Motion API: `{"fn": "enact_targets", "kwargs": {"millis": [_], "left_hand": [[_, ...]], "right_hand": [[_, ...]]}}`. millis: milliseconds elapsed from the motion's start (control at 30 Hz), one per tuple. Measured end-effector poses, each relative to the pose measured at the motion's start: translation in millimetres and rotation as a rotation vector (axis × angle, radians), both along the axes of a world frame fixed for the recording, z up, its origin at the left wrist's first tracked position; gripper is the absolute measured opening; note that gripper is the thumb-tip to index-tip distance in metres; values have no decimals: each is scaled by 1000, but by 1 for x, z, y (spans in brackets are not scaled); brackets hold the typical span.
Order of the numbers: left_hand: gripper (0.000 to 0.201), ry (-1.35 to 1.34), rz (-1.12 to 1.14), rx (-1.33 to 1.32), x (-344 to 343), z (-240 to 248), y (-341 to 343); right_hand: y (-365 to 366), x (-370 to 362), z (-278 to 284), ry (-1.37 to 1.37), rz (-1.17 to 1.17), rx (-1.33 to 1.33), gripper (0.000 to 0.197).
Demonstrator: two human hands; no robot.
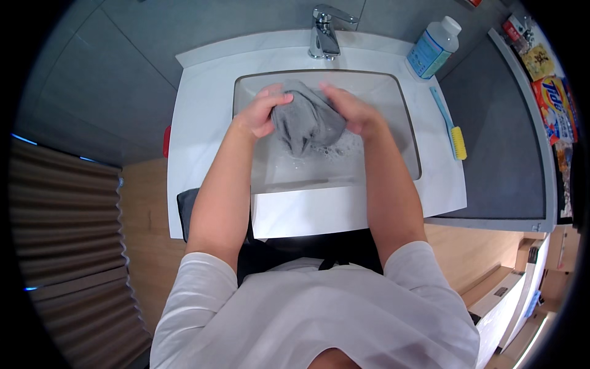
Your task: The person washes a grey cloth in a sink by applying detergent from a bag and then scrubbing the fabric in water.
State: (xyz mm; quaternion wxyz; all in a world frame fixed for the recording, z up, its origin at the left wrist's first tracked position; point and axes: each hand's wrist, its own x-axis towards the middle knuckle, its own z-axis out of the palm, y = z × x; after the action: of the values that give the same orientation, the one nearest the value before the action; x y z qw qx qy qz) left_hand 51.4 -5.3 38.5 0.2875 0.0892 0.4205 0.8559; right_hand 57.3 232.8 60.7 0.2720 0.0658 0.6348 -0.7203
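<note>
A wet grey cloth (304, 120) hangs bunched between my two hands over the sink (270, 175). My left hand (263, 112) grips its left side, with the thumb lying on top of the fabric. On the cloth's right side is my right hand (353, 111), closed against it and slightly blurred at the fingertips. Soapy water with bubbles (344, 149) shows below and to the right of the cloth. The cloth's lower tip hangs close to the water; whether it touches I cannot tell.
A chrome faucet (324, 34) stands behind the sink. At the back right corner of the white counter (209, 111) is a white bottle (435, 48) with a blue label. A blue-handled brush with yellow bristles (458, 141) lies right of the sink. Dark fabric (186, 209) drapes over the front left edge.
</note>
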Motion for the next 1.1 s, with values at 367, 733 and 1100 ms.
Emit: {"fn": "enact_targets", "kwargs": {"millis": [367, 733, 1100], "left_hand": [[39, -61, 305, -331, -1, 13, 19], [52, 56, 127, -156, -1, 7, 21], [57, -372, 601, -126, -2, 8, 29]], "right_hand": [[2, -8, -13, 369, 104, -31, 42], [-15, -14, -13, 242, -475, 56, 67], [-90, 46, 3, 910, 92, 689, 48]]}}
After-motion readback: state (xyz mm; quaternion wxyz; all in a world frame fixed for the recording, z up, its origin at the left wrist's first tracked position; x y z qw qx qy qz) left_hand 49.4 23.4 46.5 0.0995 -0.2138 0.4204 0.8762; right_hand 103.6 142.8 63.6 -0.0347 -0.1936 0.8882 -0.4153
